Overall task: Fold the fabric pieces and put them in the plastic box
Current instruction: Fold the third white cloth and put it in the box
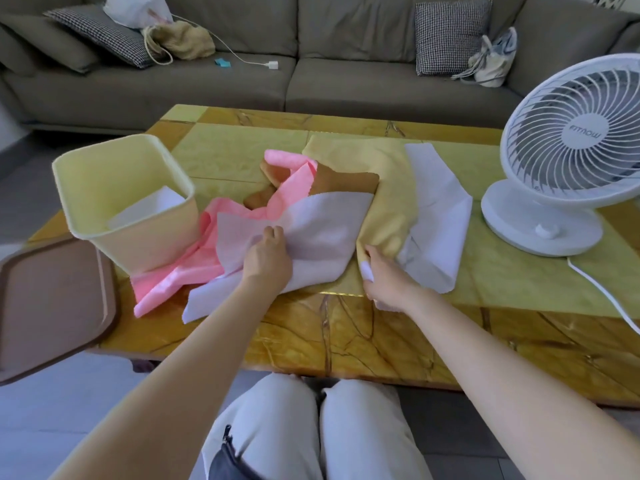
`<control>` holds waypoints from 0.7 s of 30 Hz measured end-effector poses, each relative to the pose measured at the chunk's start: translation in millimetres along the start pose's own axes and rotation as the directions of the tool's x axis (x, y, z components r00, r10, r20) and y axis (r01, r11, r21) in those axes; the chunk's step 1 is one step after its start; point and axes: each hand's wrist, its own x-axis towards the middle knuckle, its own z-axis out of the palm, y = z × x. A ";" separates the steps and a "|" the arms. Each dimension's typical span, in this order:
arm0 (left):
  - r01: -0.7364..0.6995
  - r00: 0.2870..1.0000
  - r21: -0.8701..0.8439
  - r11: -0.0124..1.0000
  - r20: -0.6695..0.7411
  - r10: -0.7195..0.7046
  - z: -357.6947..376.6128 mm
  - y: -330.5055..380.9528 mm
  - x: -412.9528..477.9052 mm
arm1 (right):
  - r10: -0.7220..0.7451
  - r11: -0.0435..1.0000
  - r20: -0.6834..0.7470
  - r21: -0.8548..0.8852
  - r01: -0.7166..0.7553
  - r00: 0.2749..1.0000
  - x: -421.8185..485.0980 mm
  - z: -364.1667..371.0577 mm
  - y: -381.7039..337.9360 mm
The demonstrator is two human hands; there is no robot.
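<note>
Head view: left hand (267,263) fingers (273,233) curled, gripping white fabric (322,230) mid-table (346,334); right hand (389,277) pinches second white fabric (440,209) corner beside yellow fabric (388,188); plastic box (156,233) at left, touching pink fabric (180,282)

We face a grey-green sofa (329,84) that runs along the far side of the room. A houndstooth cushion (450,32) stands upright toward its right (a second cushion (100,32) lies slumped at the left). Between us and it is a low table (346,334) topped in veined yellow stone, and a white fan (571,150) stands on the table's right side. The tiled floor (52,410) looks pale in soft, even light.
</note>
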 end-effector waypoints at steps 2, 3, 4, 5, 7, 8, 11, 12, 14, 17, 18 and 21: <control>0.019 0.999 -0.054 0.998 0.035 -0.018 -2.0 0.7 12.2 | 0.003 0.998 0.034 0.063 -0.005 0.999 5.7 -4.2 -0.8; 0.033 0.998 -0.072 0.997 0.064 -0.028 -3.4 1.6 15.5 | -0.005 0.994 0.044 0.105 0.000 0.999 5.7 -4.9 -1.3; 0.049 0.995 -0.074 0.996 0.094 -0.042 -4.7 3.7 16.7 | -0.016 0.991 0.030 0.130 0.012 0.999 4.8 -4.8 -0.2; 0.059 0.994 -0.051 0.997 0.099 -0.053 -5.3 7.3 16.0 | -0.029 0.991 -0.025 0.128 0.032 0.999 4.0 -4.5 2.9; 0.016 1.000 0.059 0.998 -0.013 -0.015 -5.5 19.9 9.4 | -0.039 0.997 -0.218 0.052 0.052 0.975 1.7 -6.8 15.6; -0.039 0.995 0.086 0.995 -0.086 0.047 -4.9 28.8 4.0 | -0.033 0.999 -0.303 -0.003 0.034 0.952 -0.1 -9.7 24.9; -0.297 0.947 -0.044 0.954 -0.139 0.289 1.7 63.2 -15.2 | 0.040 0.972 -0.330 -0.204 -0.113 0.943 -7.6 -22.3 60.2; -0.376 0.924 -0.095 0.922 -0.115 0.365 5.7 75.8 -22.0 | 0.097 0.958 -0.298 -0.230 -0.170 0.950 -10.4 -25.0 71.0; -0.470 0.882 -0.130 0.873 -0.037 0.470 15.0 98.3 -34.9 | 0.203 0.953 -0.266 -0.170 -0.253 0.942 -16.2 -29.1 85.3; -0.520 0.847 -0.021 0.854 0.116 0.519 29.1 114.2 -44.1 | 0.243 0.942 -0.322 -0.149 -0.302 0.915 -18.7 -35.0 96.7; -0.523 0.842 0.010 0.852 0.159 0.515 32.3 114.9 -44.6 | 0.249 0.937 -0.333 -0.153 -0.313 0.909 -18.7 -37.8 99.5; -0.479 0.855 -0.019 0.878 0.218 0.471 35.5 114.0 -44.2 | 0.300 0.936 -0.346 -0.070 -0.344 0.889 -21.0 -44.6 106.1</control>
